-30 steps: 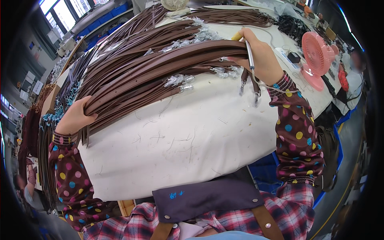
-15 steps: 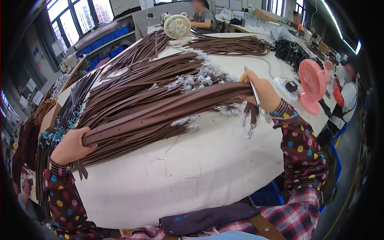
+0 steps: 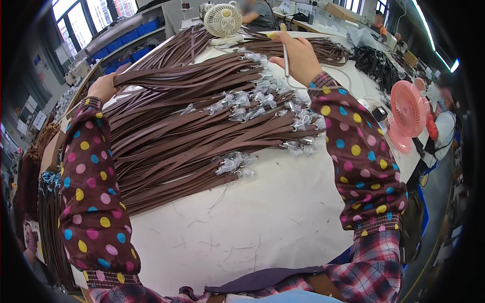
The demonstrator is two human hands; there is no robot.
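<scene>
Straps (image 3: 202, 136), brown, lay fanned in a large pile across the white surface (image 3: 262, 222), metal ends wrapped in clear plastic. One bundle (image 3: 187, 81) was lifted at the far side: left hand (image 3: 103, 87) clamped on one end, right hand (image 3: 299, 56) on the other, also pinching a thin pen-like tool (image 3: 285, 50). Most straps looked sorted; amount remaining unclear. White fan (image 3: 222, 20) and pink fan (image 3: 408, 113) stood beyond. Fingers partly hidden.

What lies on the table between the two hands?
In the head view, a bundle of brown straps spans from the left hand to the right hand.
</scene>
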